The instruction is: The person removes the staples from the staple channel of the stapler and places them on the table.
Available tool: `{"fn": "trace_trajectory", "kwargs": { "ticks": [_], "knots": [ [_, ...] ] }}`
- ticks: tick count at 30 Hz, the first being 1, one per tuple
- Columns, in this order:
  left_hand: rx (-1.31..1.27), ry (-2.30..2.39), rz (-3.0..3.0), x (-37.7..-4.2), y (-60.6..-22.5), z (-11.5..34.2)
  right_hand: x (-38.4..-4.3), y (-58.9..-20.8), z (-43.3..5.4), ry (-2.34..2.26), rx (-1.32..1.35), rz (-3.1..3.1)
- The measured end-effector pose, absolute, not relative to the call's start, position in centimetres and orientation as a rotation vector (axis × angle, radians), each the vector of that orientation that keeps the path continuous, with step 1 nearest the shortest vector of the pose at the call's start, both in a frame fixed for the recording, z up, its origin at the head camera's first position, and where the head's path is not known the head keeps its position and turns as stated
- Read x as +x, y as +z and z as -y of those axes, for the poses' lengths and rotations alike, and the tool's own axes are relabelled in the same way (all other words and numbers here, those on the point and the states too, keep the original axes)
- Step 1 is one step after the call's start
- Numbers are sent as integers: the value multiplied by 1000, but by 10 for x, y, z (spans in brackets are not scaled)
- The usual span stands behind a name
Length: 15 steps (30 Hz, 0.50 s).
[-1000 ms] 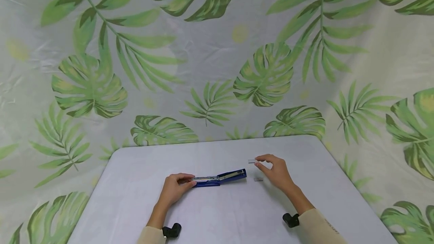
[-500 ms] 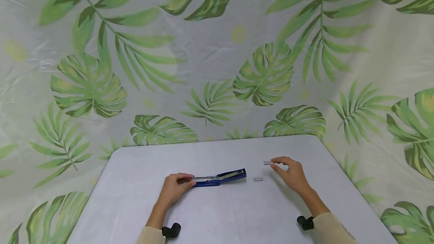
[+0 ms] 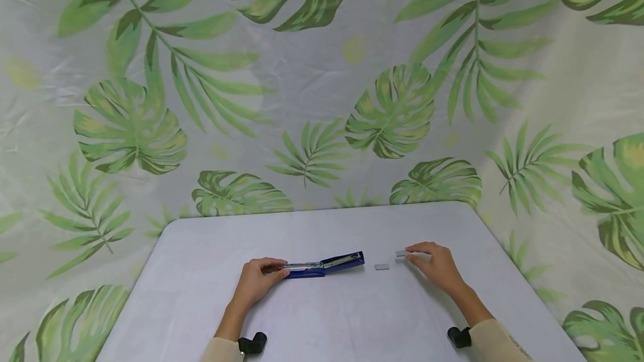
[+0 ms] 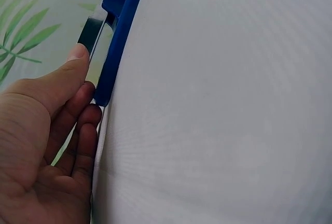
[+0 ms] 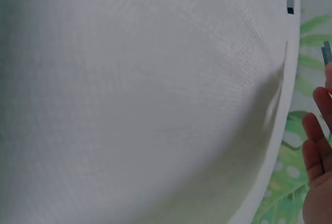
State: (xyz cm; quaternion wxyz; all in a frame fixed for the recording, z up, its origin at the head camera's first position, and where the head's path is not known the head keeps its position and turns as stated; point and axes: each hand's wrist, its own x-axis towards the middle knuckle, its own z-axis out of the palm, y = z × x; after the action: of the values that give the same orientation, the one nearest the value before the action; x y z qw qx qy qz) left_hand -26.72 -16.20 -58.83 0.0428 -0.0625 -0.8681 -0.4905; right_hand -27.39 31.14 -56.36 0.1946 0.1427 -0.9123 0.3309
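A blue stapler [image 3: 344,262] lies on the white table with its top swung back and its metal staple channel exposed. My left hand [image 3: 257,280] grips the stapler's left end, thumb against the metal channel, as the left wrist view shows beside the blue base [image 4: 118,37]. To the right, my right hand [image 3: 436,264] pinches a small grey strip of staples [image 3: 400,253] between thumb and index finger, off the table. In the right wrist view that strip [image 5: 326,53] is only partly visible. A second staple strip [image 3: 382,267] lies flat between the stapler and my right hand.
The white-covered table [image 3: 322,323] has rounded far corners. Behind and beside it hangs a cloth [image 3: 312,88] printed with green leaves. Black wrist cameras, one on the left wrist [image 3: 253,343] and one on the right wrist [image 3: 459,337], sit near the beige sleeves.
My right hand has moved to the right, then slightly nearer to me, still pinching its staple strip. The left hand and stapler have stayed in place; the second strip lies still.
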Motion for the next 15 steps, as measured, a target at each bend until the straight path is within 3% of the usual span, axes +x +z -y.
{"fn": "trace_trajectory", "kwargs": {
  "ticks": [15],
  "knots": [
    [-170,-1459,2671,-267,-589,162,-282,-578,-316,913,374,2706]
  ]
}}
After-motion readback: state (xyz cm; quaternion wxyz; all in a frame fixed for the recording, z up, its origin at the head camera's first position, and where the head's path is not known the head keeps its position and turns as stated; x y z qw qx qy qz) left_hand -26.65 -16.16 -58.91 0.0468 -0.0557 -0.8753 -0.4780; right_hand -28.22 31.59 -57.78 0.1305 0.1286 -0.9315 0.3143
